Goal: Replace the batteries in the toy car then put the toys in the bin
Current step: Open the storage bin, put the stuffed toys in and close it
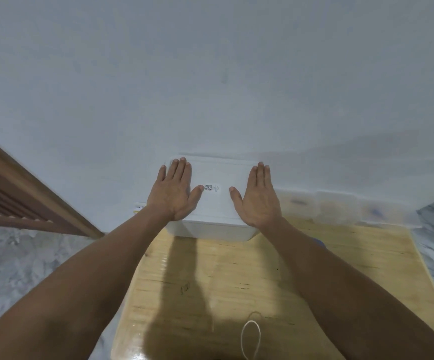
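From the head camera, one white bin (212, 203), lid on, sits at the far edge of a wooden table (314, 268), against the wall. Two hands press flat on its lid, left hand (175, 192) and right hand (258, 197), fingers straight, grasping nothing. The near tabletop is open but for one white cord loop (250, 339).

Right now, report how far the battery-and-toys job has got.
Looks done: no toy car or batteries lie on the wooden table; the white bin has its lid on. Whether the toys are inside cannot be seen. In hand: the left hand and right hand lie flat and open on the lid. Left: apparently only seating the lid.
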The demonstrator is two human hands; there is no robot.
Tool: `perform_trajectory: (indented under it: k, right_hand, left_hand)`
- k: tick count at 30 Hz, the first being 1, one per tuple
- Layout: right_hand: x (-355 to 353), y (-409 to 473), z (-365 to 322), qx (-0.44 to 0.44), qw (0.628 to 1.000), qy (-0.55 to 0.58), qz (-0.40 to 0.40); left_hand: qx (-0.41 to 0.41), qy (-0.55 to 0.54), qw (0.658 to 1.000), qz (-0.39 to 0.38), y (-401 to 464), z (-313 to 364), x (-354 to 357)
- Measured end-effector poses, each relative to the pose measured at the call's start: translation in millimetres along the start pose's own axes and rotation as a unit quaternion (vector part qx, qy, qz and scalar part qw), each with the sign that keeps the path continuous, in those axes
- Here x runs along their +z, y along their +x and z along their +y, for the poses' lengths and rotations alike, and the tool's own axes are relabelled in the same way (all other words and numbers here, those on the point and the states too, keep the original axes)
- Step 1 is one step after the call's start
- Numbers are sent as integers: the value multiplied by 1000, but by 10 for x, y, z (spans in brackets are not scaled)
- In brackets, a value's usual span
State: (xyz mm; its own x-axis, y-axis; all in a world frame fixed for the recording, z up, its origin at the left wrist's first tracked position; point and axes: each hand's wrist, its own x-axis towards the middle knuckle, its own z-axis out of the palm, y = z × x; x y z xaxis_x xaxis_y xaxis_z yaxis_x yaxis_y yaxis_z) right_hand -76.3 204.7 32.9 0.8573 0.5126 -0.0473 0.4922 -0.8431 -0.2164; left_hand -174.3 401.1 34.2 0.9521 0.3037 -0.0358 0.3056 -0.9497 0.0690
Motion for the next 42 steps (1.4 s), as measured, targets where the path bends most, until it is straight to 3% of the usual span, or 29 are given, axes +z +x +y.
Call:
perform_trajectory:
  k: [7,19,23,30,35,39,42]
  right_hand:
    - [15,23,-32,-2,999,6,40]
    - [-176,-83,122,-24,992,119,-42]
    - [-195,-266,250,-11,986,164,-35]
    - [-259,-681,835,54,978,198,-22]
    - [-142,-998,1431,115,981,129,-84]
    - [0,-1318,1713,139,976,101,-132]
    - [115,-1524,1796,139,974,116,-136]
  left_hand:
    - [3,4,1000,1,62,-38,12]
    - [-2,9,1000,-14,3,6,-73]
    - [1,74,997,10,-57,176,-130]
    - [56,-1,996,65,-437,862,-69]
    - [220,23,966,136,-834,1417,174]
    - [259,24,963,65,-1165,1785,509]
    - [237,40,971,1,-1376,2012,694]
